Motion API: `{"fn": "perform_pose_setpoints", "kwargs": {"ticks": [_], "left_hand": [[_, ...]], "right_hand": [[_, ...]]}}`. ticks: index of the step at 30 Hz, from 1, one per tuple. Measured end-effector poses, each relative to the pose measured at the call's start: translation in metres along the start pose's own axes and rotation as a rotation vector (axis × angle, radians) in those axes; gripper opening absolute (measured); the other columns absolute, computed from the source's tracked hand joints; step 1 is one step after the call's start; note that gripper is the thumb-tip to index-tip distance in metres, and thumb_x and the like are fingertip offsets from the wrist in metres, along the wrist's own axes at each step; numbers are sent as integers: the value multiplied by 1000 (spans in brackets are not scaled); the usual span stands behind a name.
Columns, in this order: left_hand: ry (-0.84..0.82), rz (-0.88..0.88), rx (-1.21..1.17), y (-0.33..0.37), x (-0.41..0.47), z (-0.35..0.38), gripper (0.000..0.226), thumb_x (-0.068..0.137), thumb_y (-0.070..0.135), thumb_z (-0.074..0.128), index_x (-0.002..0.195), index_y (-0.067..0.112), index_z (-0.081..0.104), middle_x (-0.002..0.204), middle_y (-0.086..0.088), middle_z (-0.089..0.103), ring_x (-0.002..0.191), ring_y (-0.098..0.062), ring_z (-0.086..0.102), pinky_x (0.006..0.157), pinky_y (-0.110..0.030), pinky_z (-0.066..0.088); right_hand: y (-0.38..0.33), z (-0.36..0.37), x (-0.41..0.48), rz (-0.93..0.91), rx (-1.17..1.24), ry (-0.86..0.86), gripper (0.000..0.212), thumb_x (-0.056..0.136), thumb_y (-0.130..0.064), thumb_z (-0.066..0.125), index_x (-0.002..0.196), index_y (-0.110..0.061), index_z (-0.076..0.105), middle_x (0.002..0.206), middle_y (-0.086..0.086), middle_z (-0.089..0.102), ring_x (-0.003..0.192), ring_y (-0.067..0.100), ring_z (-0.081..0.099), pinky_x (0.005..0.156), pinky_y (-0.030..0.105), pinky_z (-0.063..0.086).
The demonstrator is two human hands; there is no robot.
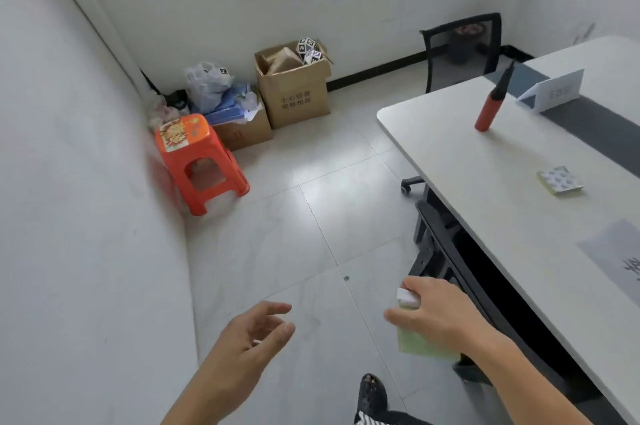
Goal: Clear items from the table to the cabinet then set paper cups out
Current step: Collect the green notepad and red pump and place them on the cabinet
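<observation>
In the lower right of the frame, the right hand point(438, 312) is clamped from above on a pale green pad point(420, 343) with a small white piece point(407, 297) showing between the fingers; what the white piece is cannot be told. The hand and its load hang over the tiled floor point(311, 216), just left of the white table point(485, 182) edge and apart from it. The left hand point(254, 331), at lower centre, is empty, its fingers loosely spread and pointing right, well apart from the right hand.

The table fills the right side of the frame. On it, toward the upper right, a red hand pump point(493, 100) with a black handle stands tilted, and just beyond it sits a folded white name card point(550, 90) beside a grey strip running along the tabletop. Further down the table, at mid right, lies a second green pad with a patterned cover point(559, 180), flat and alone. A grey printed sheet point(616, 253) lies at the right edge of the frame.

A black mesh office chair point(462, 50) stands behind the far end of the table. In the upper left centre, against the wall, are an open cardboard box point(294, 92) holding cubes with black-and-white markers, a lower box piled with blue folders and plastic bags point(207, 81), and an orange plastic stool point(197, 161) in front of them. A black perforated shoe point(372, 393) shows at the bottom centre. No cabinet or paper cups are in view.
</observation>
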State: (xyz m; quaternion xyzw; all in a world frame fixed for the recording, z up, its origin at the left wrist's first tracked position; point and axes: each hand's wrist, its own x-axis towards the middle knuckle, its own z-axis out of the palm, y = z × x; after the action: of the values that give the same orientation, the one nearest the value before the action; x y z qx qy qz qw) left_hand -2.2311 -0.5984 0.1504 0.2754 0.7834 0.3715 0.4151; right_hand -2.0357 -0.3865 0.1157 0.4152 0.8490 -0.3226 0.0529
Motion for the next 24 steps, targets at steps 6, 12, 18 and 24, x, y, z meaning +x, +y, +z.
{"fn": "perform_pose_setpoints", "kwargs": {"ticks": [6,12,18,24], "left_hand": [[34,2,-22,28,113,-57,15,86,34,66,101,32,67,92,-7,72,87,-12,69,81,-27,51],[-73,49,58,52,267,-115,16,86,32,65,102,32,65,91,-5,71,84,-8,69,76,-24,49],[-216,153,147,126,406,-157,16,82,42,68,96,35,68,91,-7,73,83,-12,69,75,-26,50],[-445,261,284,205,510,-126,20,81,45,65,98,37,67,93,-2,73,86,-12,69,75,-25,51]], "right_hand": [[-57,-45,126,-66,29,-10,35,69,-54,63,65,-24,47,68,-3,58,65,13,54,60,30,42],[-69,-64,242,68,-33,78,34,70,-54,62,63,-26,43,65,-5,54,63,11,50,56,26,36],[-85,-104,315,254,119,174,37,68,-54,61,61,-24,41,62,-3,51,58,10,47,56,25,35],[-52,-139,341,495,192,309,39,69,-55,59,64,-21,41,61,-2,49,55,9,44,54,27,32]]}}
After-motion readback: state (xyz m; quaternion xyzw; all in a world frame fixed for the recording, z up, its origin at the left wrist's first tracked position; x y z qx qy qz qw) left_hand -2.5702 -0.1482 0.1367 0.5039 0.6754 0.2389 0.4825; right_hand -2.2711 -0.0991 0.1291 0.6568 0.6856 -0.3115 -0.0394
